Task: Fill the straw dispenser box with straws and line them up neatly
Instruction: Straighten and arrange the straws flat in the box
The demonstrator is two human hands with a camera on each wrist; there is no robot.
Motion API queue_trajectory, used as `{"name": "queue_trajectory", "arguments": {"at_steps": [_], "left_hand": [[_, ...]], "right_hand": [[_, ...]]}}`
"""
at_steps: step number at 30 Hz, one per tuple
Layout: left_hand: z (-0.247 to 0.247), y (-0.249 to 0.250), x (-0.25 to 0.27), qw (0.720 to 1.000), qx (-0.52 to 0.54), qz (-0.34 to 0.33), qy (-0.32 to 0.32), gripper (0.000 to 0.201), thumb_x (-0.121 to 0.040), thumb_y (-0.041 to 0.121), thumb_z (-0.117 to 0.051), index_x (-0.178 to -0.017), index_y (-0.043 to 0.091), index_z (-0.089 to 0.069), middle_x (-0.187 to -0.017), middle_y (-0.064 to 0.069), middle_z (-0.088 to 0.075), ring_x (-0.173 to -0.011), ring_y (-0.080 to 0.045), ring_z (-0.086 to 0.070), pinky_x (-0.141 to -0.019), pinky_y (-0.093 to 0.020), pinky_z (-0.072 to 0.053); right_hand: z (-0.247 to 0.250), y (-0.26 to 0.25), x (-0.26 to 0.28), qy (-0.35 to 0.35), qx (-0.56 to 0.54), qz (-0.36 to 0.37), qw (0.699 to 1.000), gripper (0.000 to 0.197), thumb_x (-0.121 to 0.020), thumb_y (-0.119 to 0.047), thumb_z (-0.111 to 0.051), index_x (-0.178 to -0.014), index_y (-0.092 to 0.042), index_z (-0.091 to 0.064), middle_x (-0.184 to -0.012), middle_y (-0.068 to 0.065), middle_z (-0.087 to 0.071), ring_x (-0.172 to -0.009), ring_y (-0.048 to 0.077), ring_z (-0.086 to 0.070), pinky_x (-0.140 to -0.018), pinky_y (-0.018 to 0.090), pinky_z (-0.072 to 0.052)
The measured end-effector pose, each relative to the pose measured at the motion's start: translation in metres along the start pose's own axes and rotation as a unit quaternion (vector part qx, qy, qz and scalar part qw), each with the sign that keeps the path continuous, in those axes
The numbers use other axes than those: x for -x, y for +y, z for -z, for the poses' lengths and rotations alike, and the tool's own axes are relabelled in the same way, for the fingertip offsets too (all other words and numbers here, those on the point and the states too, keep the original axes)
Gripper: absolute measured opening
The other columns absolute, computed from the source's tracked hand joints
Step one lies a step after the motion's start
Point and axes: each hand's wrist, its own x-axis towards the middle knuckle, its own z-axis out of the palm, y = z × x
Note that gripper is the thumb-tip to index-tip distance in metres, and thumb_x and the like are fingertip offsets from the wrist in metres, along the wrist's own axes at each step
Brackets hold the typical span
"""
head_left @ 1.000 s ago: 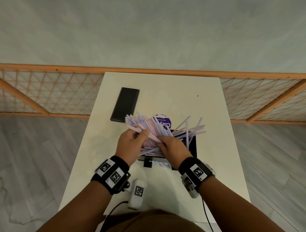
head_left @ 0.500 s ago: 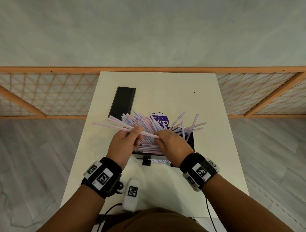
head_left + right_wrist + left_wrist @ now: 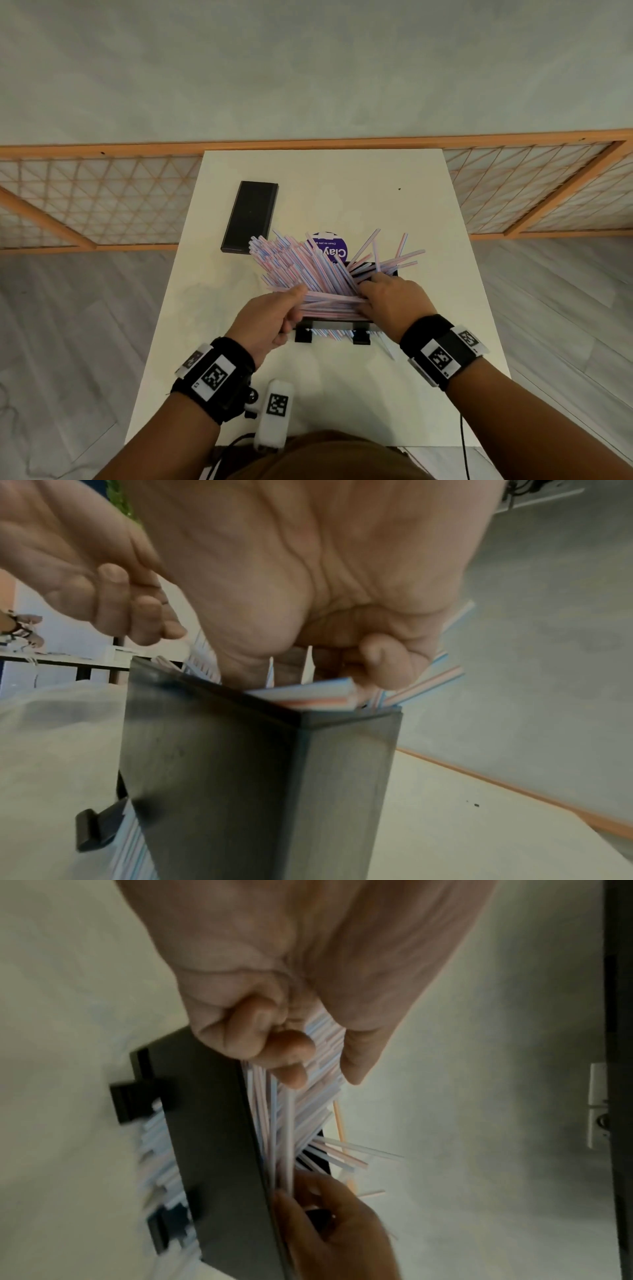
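Left wrist band: black strap, white plates printed with black square-code markers; small dark lens unit on inner side.
Right wrist band: black strap, white marker plates, same pattern.
Forearms: bare, no sleeves.
Garment: brown fabric at lower frame edge.
Cable: thin, black, below right forearm.

The straws and both hands cover the dispenser box opening; the purple label behind is half hidden.

head: looks down from above | wrists: close-up – share dispenser box (opposite sides)
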Motion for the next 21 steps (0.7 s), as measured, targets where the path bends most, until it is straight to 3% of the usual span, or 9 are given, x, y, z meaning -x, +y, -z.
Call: {"name": "queue_trajectory", "arguments": {"at_steps": [3,6,8,11,15,17,19,21], "left_hand": [[0.014,-0.001,0.006,0.987,-0.143,-0.044,0.051,0.049,-0.090,0.051,-0.071,-0.086,0.002,-0.072,-0.071,-0.008,-0.065,-0.060,-0.015,-0.049,-0.055,-0.027,-0.038],[0.023,0.000,0.009,0.942,-0.269,-0.134,0.149,0.036,-0.090,0.050,-0.071,-0.091,0.014,-0.068,-0.086,0.001,-0.069,-0.076,-0.014,-0.062,-0.064,-0.025,-0.043],[0.025,0.001,0.009,0.921,-0.293,-0.172,0.189,0.032,-0.088,0.049,-0.074,-0.103,0.022,-0.064,-0.098,0.006,-0.063,-0.089,-0.010,-0.061,-0.069,-0.022,-0.041],[0.022,-0.002,0.003,0.894,-0.360,-0.213,0.161,0.027,-0.090,0.045,-0.073,-0.111,0.030,-0.066,-0.109,0.003,-0.057,-0.094,-0.011,-0.059,-0.080,-0.026,-0.043],[0.012,-0.013,-0.005,0.830,-0.466,-0.278,0.126,0.021,-0.094,0.043,-0.066,-0.110,0.031,-0.073,-0.111,0.006,-0.053,-0.090,-0.013,-0.061,-0.084,-0.031,-0.053],[0.006,-0.020,-0.010,0.787,-0.521,-0.309,0.116,0.023,-0.097,0.043,-0.059,-0.109,0.030,-0.075,-0.108,0.007,-0.055,-0.093,-0.015,-0.057,-0.078,-0.033,-0.054],[0.002,-0.026,-0.013,0.745,-0.575,-0.321,0.106,0.027,-0.100,0.042,-0.055,-0.103,0.028,-0.077,-0.104,0.005,-0.056,-0.092,-0.018,-0.053,-0.072,-0.033,-0.053],[0.000,-0.029,-0.014,0.727,-0.601,-0.316,0.100,0.031,-0.101,0.042,-0.053,-0.098,0.025,-0.078,-0.103,0.003,-0.058,-0.090,-0.020,-0.052,-0.071,-0.035,-0.053]], "right_hand": [[-0.001,-0.001,0.003,0.023,-0.008,-0.012,1.000,0.027,-0.097,-0.046,-0.055,-0.107,-0.022,-0.063,-0.109,0.000,-0.062,-0.095,0.028,-0.064,-0.070,0.035,-0.051],[-0.008,-0.009,-0.003,0.040,-0.042,0.015,0.998,0.023,-0.101,-0.038,-0.048,-0.105,-0.022,-0.065,-0.103,-0.001,-0.061,-0.092,0.027,-0.064,-0.071,0.039,-0.055],[-0.019,-0.015,-0.008,0.035,-0.065,0.054,0.996,0.024,-0.102,-0.031,-0.045,-0.109,-0.024,-0.067,-0.102,-0.003,-0.061,-0.091,0.025,-0.064,-0.074,0.042,-0.056],[-0.029,-0.020,-0.015,0.004,-0.074,0.075,0.994,0.025,-0.101,-0.022,-0.046,-0.112,-0.022,-0.069,-0.104,-0.001,-0.064,-0.096,0.026,-0.063,-0.081,0.043,-0.056],[-0.021,-0.028,-0.026,-0.006,-0.059,0.056,0.997,0.016,-0.098,-0.015,-0.050,-0.098,-0.015,-0.066,-0.101,0.003,-0.062,-0.095,0.025,-0.062,-0.079,0.038,-0.054],[-0.014,-0.037,-0.033,0.008,-0.083,0.044,0.996,0.019,-0.101,-0.020,-0.047,-0.102,-0.012,-0.064,-0.102,0.005,-0.062,-0.094,0.025,-0.062,-0.078,0.038,-0.053],[-0.008,-0.047,-0.038,0.000,-0.117,0.009,0.993,0.022,-0.102,-0.031,-0.047,-0.096,-0.013,-0.058,-0.096,0.005,-0.059,-0.089,0.027,-0.062,-0.076,0.038,-0.053],[-0.006,-0.055,-0.042,-0.024,-0.105,-0.024,0.994,0.028,-0.101,-0.042,-0.051,-0.090,-0.017,-0.053,-0.092,0.005,-0.057,-0.086,0.027,-0.063,-0.074,0.038,-0.054]]}}
